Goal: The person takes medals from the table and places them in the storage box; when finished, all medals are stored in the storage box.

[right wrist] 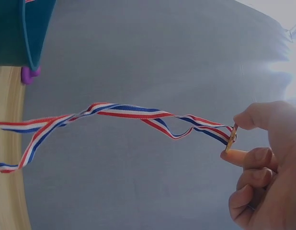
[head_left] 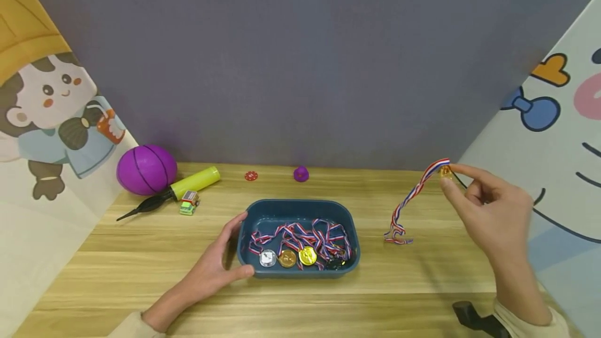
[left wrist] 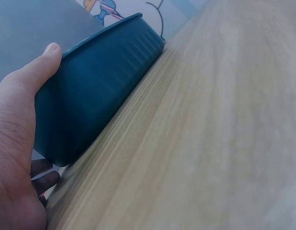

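Note:
My right hand point(head_left: 497, 218) pinches a gold medal point(right wrist: 231, 139) by its edges between thumb and index finger, raised above the right side of the table. From the medal trails a red, white and blue ribbon point(head_left: 415, 189), its lower end down near the tabletop. My left hand point(head_left: 213, 265) holds the left end of a dark blue plastic box point(left wrist: 100, 81), thumb at the near rim and fingers around the far corner. Inside the box lie a silver medal point(head_left: 267, 258), a bronze-coloured medal point(head_left: 287, 258), a bright gold medal point(head_left: 307, 255), a dark medal point(head_left: 335, 264) and tangled striped ribbons point(head_left: 300, 236).
Along the back left are a purple ball point(head_left: 147, 170), a yellow-green hand pump point(head_left: 196, 182) with a black nozzle and a small green toy truck point(head_left: 189, 203). A red chip point(head_left: 251, 176) and a small purple toy point(head_left: 301, 173) lie by the grey back wall point(head_left: 300, 67).

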The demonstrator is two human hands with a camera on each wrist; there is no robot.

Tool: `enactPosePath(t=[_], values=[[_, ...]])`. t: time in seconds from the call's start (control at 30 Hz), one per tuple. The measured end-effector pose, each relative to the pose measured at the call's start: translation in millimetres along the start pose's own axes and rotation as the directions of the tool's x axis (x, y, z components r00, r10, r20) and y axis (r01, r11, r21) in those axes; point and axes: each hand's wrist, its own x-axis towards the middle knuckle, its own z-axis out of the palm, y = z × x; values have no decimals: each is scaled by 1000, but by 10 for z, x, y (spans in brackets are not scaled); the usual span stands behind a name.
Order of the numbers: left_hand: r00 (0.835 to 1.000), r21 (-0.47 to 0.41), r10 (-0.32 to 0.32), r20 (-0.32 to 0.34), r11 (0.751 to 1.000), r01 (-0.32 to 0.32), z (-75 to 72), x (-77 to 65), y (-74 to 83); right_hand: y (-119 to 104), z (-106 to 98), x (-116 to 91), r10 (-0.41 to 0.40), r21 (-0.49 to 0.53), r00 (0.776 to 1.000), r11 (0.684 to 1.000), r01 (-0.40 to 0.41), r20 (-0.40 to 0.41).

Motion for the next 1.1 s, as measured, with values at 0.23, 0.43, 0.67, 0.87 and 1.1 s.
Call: enactPosePath(t=[0.23, 0.43, 0.67, 0.87, 1.1], values=[[1000, -28, 1, 1, 1000, -1, 7, 9, 8, -37, 10, 45, 3, 13, 1000, 1000, -3, 8], [1000, -15, -5, 2, 1000, 5, 4, 8, 13, -103, 61, 122, -11, 16, 1000, 1000, 11, 16], [1000, -13, -5, 5, 1000, 5, 6, 6, 3, -188, 119, 270, -26, 30, 1000, 999, 26, 4], [1000, -14, -6, 5, 1000, 6, 11, 7, -6, -285, 181, 408, -67, 85, 997, 994, 69, -34], [1000, -35, -12, 0, 999, 12, 13, 8, -6, -494, 313, 501, -165, 212, 979, 959, 187, -116]])
